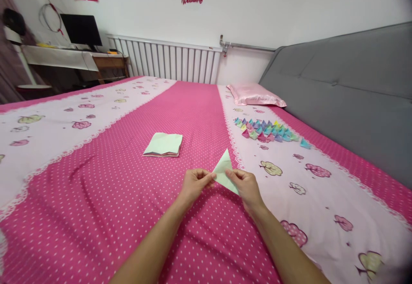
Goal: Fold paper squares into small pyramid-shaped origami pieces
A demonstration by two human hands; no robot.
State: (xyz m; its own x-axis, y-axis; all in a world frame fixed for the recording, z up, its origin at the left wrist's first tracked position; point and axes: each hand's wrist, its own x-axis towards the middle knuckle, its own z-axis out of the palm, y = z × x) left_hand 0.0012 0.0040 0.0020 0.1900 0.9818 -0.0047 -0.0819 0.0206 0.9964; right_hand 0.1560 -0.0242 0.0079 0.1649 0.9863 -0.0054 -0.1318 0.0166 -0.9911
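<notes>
A pale green sheet of paper [224, 170], folded into a triangle with one point upward, is held above the bed between both hands. My left hand [197, 185] pinches its left corner between thumb and fingers. On the other side, my right hand [245, 185] grips the paper's right edge, thumb on the near face and fingers behind it. To the left lies a stack of square paper sheets [164, 143], pale green on top with coloured edges below. Rows of small folded paper shapes [267, 130] in several colours stand at the right.
The bed's pink dotted cover [106, 198] spreads under everything. A pink pillow [254, 94] lies near the grey headboard [347, 73]. Beyond the bed are a white radiator [167, 58] and a desk [111, 62] with a monitor [82, 29].
</notes>
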